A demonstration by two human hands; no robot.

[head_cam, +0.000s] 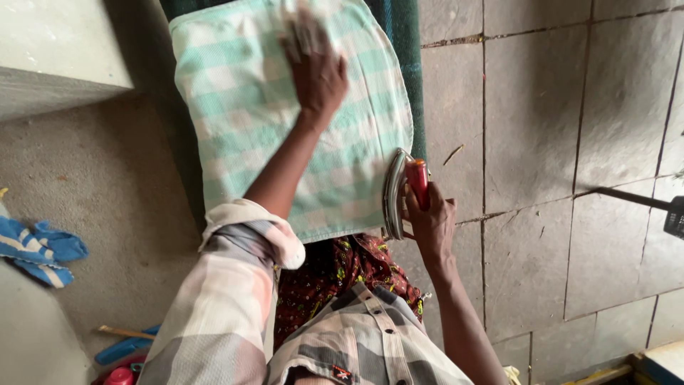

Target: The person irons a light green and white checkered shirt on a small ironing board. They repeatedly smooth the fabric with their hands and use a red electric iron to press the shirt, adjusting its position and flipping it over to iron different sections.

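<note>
green-checked cloth (pixel 299 128) lies across dark green pad (pixel 402 43), left hand (pixel 317 71) spread flat, smoothing far edge. right hand (pixel 431 224) clenched on red-handled iron (pixel 402 192) tipped at cloth's right edge. pressing underway.

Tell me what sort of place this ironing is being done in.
Probably a home floor or yard, not a laundry shop. The checked cloth lies on a green mat laid over the ground, beside stone floor tiles. The right hand holds an iron at floor level.
</note>
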